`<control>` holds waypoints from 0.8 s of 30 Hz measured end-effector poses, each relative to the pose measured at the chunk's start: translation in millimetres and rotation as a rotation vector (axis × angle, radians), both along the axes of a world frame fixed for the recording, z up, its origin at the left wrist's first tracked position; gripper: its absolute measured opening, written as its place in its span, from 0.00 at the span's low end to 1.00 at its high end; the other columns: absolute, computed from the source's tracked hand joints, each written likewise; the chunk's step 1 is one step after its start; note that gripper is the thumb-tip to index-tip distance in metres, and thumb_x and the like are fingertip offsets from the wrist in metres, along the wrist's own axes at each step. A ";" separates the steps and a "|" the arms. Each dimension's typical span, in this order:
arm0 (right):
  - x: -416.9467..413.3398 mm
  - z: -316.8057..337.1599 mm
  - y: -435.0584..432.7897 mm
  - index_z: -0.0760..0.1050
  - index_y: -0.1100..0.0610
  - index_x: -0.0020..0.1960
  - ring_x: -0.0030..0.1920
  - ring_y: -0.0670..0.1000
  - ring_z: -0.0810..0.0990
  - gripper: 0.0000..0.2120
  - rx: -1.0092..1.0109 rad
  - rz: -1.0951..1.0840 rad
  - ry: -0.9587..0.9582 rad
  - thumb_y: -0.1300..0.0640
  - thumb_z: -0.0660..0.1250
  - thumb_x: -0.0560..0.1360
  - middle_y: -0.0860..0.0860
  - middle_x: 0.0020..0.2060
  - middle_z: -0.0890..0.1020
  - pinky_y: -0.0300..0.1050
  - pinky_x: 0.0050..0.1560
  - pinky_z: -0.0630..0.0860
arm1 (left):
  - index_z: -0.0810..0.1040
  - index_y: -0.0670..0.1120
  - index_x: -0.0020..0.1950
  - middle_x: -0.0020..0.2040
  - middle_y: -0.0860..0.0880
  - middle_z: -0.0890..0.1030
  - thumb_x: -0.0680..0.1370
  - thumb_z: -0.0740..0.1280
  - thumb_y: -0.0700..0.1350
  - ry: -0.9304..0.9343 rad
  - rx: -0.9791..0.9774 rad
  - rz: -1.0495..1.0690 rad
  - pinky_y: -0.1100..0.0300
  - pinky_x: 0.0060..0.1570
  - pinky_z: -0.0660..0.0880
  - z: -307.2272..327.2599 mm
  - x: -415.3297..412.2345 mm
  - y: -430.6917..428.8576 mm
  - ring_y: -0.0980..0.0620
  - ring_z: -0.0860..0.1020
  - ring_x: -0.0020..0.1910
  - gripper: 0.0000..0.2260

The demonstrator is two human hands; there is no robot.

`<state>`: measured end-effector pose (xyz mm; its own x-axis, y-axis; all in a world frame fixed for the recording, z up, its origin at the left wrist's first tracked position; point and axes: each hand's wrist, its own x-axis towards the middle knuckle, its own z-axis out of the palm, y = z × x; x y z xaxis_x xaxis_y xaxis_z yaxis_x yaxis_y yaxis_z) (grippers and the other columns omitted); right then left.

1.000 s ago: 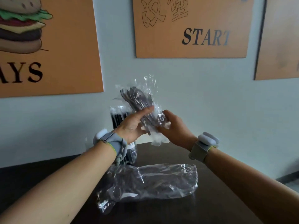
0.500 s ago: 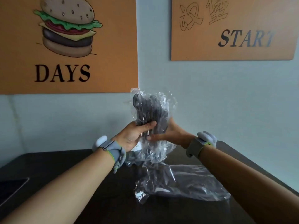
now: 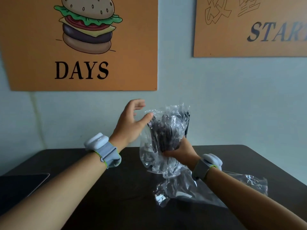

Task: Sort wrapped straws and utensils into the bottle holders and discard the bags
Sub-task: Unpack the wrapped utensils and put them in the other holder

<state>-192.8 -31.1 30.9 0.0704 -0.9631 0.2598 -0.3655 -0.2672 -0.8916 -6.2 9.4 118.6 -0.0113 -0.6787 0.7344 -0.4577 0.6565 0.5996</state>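
Tablet (image 3: 21, 183): a dark flat slab lay at the left edge of the dark table (image 3: 103, 193), well apart from the work.
Left hand (image 3: 131, 123): it was raised above the table with fingers spread and nothing in it; only the thumb tip touched the upper left of the raised bag.
Utensil bag (image 3: 166, 130): a crinkled clear bag of dark utensils was held upright in the air over the table's far side, its loose top film standing free.
Right hand (image 3: 179, 150): it was closed around the lower part of the bundle through the film, carrying its weight alone.
Second bag (image 3: 186, 190): another clear bag lay flat on the table, partly under the right forearm.
Bottle holders: not clearly visible.
Handling: the film looked thin, slick and easily torn, while the bundle inside seemed light yet stiff. A hold around the packed handles should be secure; pinching the loose film alone would probably let the contents slide.
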 end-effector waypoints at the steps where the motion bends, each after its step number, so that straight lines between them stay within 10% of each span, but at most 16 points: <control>1: 1.4 -1.4 -0.2 0.72 0.63 0.60 0.50 0.54 0.84 0.31 0.011 -0.011 0.005 0.64 0.79 0.60 0.58 0.51 0.83 0.49 0.53 0.82 | 0.73 0.45 0.62 0.58 0.50 0.78 0.74 0.70 0.44 -0.105 -0.085 0.027 0.63 0.62 0.67 1.5 0.5 3.5 0.55 0.75 0.58 0.18; 8: 17.6 -6.2 2.1 0.68 0.57 0.61 0.50 0.53 0.83 0.36 -0.023 -0.057 0.081 0.60 0.81 0.57 0.53 0.51 0.82 0.51 0.54 0.81 | 0.75 0.52 0.65 0.55 0.53 0.78 0.74 0.67 0.55 -0.777 -0.256 0.153 0.58 0.57 0.63 -12.8 -3.8 6.5 0.52 0.72 0.58 0.20; 13: 20.1 -4.9 3.1 0.68 0.59 0.57 0.45 0.53 0.81 0.33 -0.016 -0.115 0.119 0.57 0.81 0.57 0.54 0.46 0.81 0.48 0.46 0.81 | 0.84 0.48 0.47 0.44 0.52 0.83 0.75 0.69 0.47 -0.751 -0.346 0.069 0.62 0.53 0.63 -20.4 -13.6 13.1 0.51 0.77 0.48 0.06; 19: 5.9 -2.9 1.2 0.70 0.62 0.51 0.32 0.46 0.74 0.28 0.007 -0.191 -0.004 0.55 0.81 0.59 0.51 0.36 0.77 0.38 0.31 0.71 | 0.81 0.48 0.45 0.41 0.52 0.84 0.79 0.59 0.52 -0.697 -0.159 -0.018 0.61 0.38 0.73 -34.5 -17.9 25.4 0.53 0.80 0.37 0.14; 24: -1.7 -2.0 0.8 0.71 0.61 0.58 0.48 0.55 0.83 0.34 -0.030 -0.164 -0.087 0.58 0.82 0.56 0.57 0.48 0.83 0.55 0.53 0.81 | 0.76 0.44 0.48 0.45 0.45 0.82 0.80 0.53 0.41 -0.229 0.275 -0.039 0.51 0.43 0.82 -28.8 -20.0 10.9 0.47 0.83 0.35 0.13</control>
